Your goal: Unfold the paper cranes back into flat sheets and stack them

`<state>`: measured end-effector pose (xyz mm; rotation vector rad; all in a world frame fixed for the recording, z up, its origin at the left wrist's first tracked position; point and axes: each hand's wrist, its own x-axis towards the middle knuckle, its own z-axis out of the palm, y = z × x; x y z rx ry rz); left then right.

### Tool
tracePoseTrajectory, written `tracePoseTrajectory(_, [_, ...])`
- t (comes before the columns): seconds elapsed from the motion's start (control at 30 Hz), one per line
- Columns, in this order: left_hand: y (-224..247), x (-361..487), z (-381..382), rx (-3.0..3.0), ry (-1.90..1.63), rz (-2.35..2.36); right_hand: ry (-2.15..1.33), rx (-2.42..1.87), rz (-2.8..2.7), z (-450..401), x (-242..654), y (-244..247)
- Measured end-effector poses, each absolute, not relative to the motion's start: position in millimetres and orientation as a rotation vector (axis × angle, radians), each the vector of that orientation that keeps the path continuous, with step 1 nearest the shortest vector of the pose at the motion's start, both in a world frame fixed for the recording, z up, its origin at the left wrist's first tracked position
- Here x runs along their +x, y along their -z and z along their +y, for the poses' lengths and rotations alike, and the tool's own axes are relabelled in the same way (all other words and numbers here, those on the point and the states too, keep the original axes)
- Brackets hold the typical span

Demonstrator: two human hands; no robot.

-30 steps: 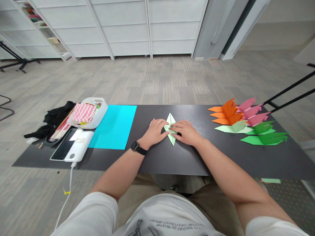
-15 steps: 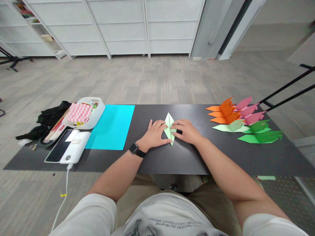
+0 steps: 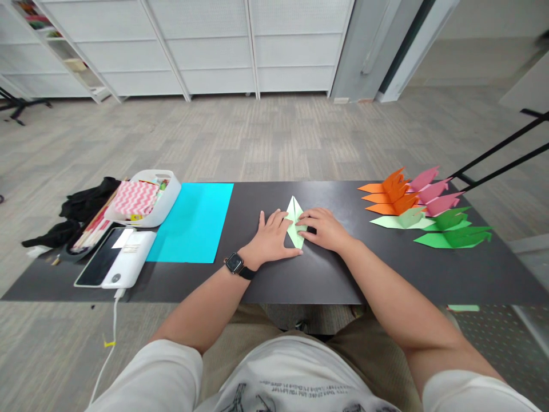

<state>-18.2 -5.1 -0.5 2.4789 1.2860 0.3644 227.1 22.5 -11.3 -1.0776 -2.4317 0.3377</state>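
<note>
A pale green folded paper, shaped like a narrow diamond with a centre crease, lies flat on the dark table. From the left, my left hand rests on it with fingers spread, the fingertips on its left edge and the thumb by its lower tip. My right hand comes from the other side, its fingers bent with the tips pressed onto the paper's right half and the thumb lower down. The fingers hide parts of both side edges.
Cyan paper sheets lie left of my hands. Further left are a white basket, a phone, a white power bank with a cable, and black cloth. Orange, pink and green folded paper figures stand on the right.
My left thumb has slid slightly to the right at the paper's lower tip. Both hands otherwise stay on the paper, and the view has shifted a little.
</note>
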Motion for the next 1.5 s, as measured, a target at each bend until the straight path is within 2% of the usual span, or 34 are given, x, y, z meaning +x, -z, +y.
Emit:
tracePoseTrajectory(0.37, [-4,-22,-3,2.433,-0.386,1.265,-0.229,-1.372,-2.275,30,255,12])
tracePoseTrajectory(0.87, [-14,-17,-4,2.533,-0.473,1.435,-0.234,-1.214,-2.397,18,240,-2])
tracePoseTrajectory(1.3, [-10,-29,10,2.521,-0.549,1.182,-0.299,-1.12,-2.492,21,244,-1])
tracePoseTrajectory(1.5, [-9,-22,8,2.485,-0.51,1.274,-0.334,-1.108,-2.485,20,246,-3])
